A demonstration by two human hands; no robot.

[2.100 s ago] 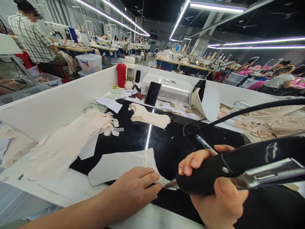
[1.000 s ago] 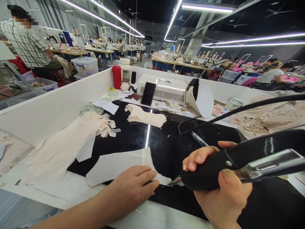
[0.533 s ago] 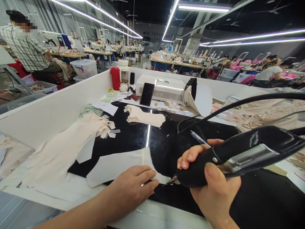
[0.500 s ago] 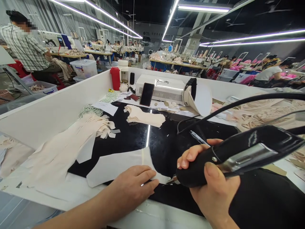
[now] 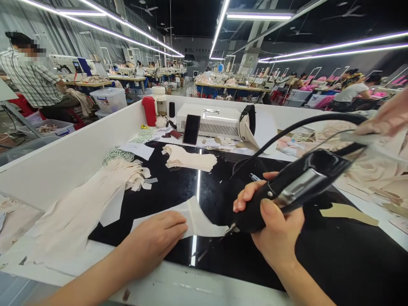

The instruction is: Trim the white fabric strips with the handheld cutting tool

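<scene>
On the black work surface lies a pale, thin fabric piece [image 5: 188, 214] with a curved edge and a narrow seam-like strip. My left hand [image 5: 161, 236] rests flat on its left part, fingers stretched out and holding nothing. My right hand [image 5: 277, 227] is wrapped round a black corded hand tool [image 5: 287, 191] with a metal side plate. The tool's narrow metal tip [image 5: 231, 229] meets or nearly meets the fabric's right end. At the upper right, another person's hand [image 5: 390, 114], blurred, is behind the tool with something pale or clear at its fingers.
Cream fabric pieces [image 5: 79, 204] lie stacked at left, and a smaller stack [image 5: 191, 159] sits at centre. Behind stand a white machine box [image 5: 208, 121], a phone [image 5: 191, 128] and a red bottle [image 5: 148, 111]. A tan piece [image 5: 349, 213] lies at right. Beyond, people sit at sewing machines.
My left hand has slid left along the fabric, baring its right part. The tool in my right hand sits a little further left. Another person's hand has come in at upper right.
</scene>
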